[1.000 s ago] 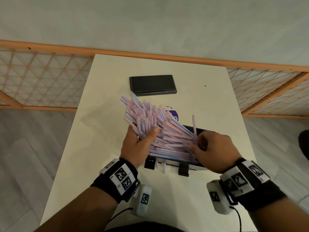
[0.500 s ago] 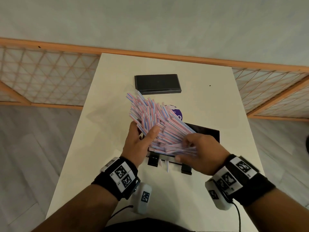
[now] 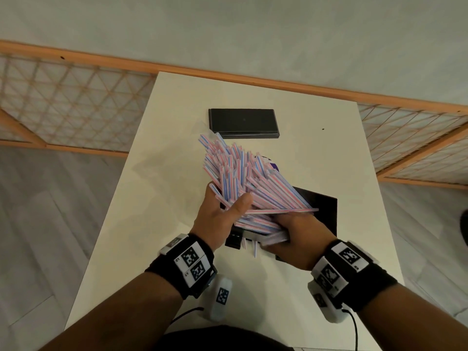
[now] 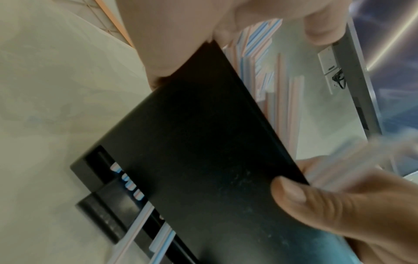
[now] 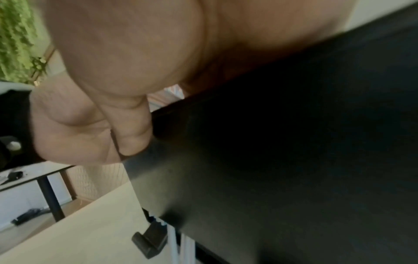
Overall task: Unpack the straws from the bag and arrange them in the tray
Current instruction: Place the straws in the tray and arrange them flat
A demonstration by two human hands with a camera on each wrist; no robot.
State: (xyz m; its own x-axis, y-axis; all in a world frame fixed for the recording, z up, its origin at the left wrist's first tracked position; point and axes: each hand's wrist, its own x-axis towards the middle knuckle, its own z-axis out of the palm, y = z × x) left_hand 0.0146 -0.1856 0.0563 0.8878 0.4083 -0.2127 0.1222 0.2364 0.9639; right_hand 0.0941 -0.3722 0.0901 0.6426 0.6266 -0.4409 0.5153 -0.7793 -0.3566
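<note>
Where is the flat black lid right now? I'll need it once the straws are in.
In the head view the flat black lid lies on the far side of the white table, just beyond the fanned tips of the straws, untouched by either hand.

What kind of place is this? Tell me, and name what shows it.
Probably an indoor room set up for recording. A plain white table stands by a wooden lattice partition, on grey plank flooring, with another desk beyond.

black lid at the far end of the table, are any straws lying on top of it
No: in the head view the black lid lies bare, and the straws fan out nearer, held in the left hand.
</note>
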